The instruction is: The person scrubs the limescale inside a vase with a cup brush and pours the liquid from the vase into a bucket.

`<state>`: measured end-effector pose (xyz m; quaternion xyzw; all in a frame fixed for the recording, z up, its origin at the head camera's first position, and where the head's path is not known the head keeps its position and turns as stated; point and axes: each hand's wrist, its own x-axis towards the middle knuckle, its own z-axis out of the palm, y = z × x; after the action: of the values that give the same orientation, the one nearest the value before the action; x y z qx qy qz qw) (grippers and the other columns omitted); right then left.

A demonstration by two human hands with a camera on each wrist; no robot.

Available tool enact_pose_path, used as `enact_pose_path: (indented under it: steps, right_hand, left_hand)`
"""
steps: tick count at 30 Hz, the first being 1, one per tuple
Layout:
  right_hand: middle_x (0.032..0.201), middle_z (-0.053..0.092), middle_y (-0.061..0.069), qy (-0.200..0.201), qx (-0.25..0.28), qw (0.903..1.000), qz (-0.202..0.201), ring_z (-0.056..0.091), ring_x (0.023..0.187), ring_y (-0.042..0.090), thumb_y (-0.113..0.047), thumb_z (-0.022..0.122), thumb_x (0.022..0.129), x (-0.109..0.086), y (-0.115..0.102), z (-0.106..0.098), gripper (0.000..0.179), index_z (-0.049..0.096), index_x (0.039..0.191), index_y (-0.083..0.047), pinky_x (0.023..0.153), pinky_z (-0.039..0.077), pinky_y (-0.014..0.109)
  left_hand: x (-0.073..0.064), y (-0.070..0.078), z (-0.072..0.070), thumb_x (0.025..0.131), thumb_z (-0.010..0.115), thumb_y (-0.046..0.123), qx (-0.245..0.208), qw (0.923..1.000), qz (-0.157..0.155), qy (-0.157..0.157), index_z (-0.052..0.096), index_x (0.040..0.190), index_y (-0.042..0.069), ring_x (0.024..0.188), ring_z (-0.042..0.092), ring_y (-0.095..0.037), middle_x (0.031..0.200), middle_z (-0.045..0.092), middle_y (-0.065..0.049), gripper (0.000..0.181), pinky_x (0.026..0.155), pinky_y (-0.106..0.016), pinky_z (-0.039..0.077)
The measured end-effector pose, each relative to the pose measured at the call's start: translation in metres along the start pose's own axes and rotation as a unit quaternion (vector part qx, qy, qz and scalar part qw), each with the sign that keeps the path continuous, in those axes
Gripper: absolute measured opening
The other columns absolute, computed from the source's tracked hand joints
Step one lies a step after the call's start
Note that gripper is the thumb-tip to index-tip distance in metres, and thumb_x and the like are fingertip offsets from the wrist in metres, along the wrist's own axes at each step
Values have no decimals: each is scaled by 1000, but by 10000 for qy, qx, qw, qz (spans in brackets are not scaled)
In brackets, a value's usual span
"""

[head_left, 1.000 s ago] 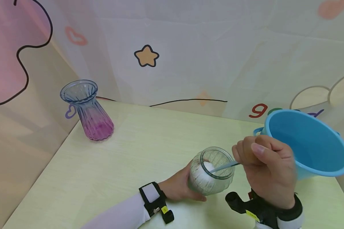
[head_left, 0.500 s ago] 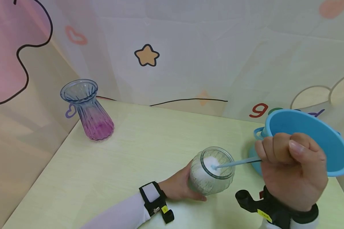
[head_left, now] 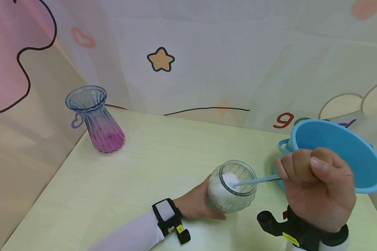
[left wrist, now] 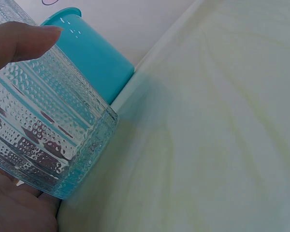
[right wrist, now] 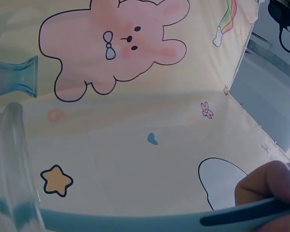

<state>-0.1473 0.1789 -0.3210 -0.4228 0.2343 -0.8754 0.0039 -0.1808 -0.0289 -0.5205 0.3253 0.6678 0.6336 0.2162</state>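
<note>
My left hand grips a clear ribbed glass jar at the table's front middle, tilted with its mouth facing up. Thumb and fingers wrap its side, and the left wrist view shows the jar's dimpled wall. A sponge bottle brush reaches into the mouth, its round white head inside the jar. My right hand is closed in a fist round the light blue handle, to the right of the jar. In the right wrist view the handle runs across the bottom to the glass rim.
A light blue bucket stands behind my right hand at the table's right side. At the back left stands a blue-to-pink glass vase. A printed cloth backdrop rises along the back edge of the pale table.
My right hand has moved right with the brush handle, then slightly back left. More of the handle now shows outside the jar. The left hand and jar have stayed in place.
</note>
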Motion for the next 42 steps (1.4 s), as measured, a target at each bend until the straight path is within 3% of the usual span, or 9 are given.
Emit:
enact_pose_path:
  steps: [4, 10, 16, 21, 33, 36, 38, 42]
  right_hand:
    - [64, 26, 5, 20, -213, 9990, 387, 28, 57, 19, 5, 15, 100, -2, 6, 0, 38, 26, 65, -5, 58, 20, 31]
    - [63, 31, 6, -346, -1118, 9891, 897, 31, 54, 19, 8, 19, 101, -6, 22, -1, 39, 33, 67, -3, 53, 22, 31]
    - [64, 30, 7, -718, -2072, 9658, 1386, 31, 55, 21, 16, 24, 99, -7, 39, -3, 38, 34, 69, -4, 49, 25, 36]
    - [65, 30, 5, -717, -2621, 9428, 1931, 32, 58, 24, 20, 28, 96, -6, 48, 1, 38, 35, 69, -6, 53, 28, 36]
    - [66, 28, 3, -466, -2823, 9338, 2146, 30, 58, 24, 16, 31, 99, -4, 50, 5, 38, 36, 70, -7, 56, 28, 35]
    - [66, 28, 4, -237, -3138, 9237, 2186, 29, 59, 23, 15, 35, 100, -5, 53, 7, 38, 35, 69, -7, 54, 26, 35]
    - [65, 28, 5, -76, -3457, 9107, 2259, 30, 59, 24, 14, 38, 99, -7, 56, 9, 38, 36, 68, -7, 53, 26, 35]
    - [65, 27, 5, -22, -3858, 8937, 2288, 31, 59, 23, 15, 43, 97, -9, 60, 11, 38, 37, 66, -7, 50, 25, 35]
  left_hand:
    - [0, 1, -1, 72, 93, 5, 32, 10000, -80, 24, 17, 161, 41, 141, 47, -11, 157, 44, 8, 122, 122, -38, 30]
    - [2, 1, -2, 72, 92, 4, 75, 9999, -77, -3, 22, 158, 36, 142, 44, -11, 157, 43, 9, 115, 124, -38, 26]
    - [2, 2, -1, 72, 92, 6, -1, 10000, -68, -54, 20, 156, 41, 138, 48, -10, 151, 47, 8, 116, 122, -32, 31]
    - [0, 4, -1, 72, 92, 7, 2, 9998, -182, -88, 22, 154, 41, 131, 51, -8, 146, 49, 7, 112, 117, -28, 37]
    - [-1, 5, -1, 72, 93, 8, 99, 9992, -377, -98, 23, 153, 40, 132, 50, -8, 147, 48, 8, 112, 118, -28, 35]
    - [-2, 5, -1, 72, 92, 8, 74, 9991, -413, -82, 22, 154, 41, 132, 49, -8, 147, 47, 8, 113, 117, -28, 36]
    - [-2, 5, -1, 73, 92, 8, 56, 9990, -443, -67, 21, 154, 42, 131, 50, -8, 147, 47, 8, 114, 116, -28, 37]
    - [-3, 5, -2, 74, 93, 11, 123, 9988, -470, -50, 20, 155, 44, 129, 50, -8, 146, 47, 8, 113, 114, -27, 38]
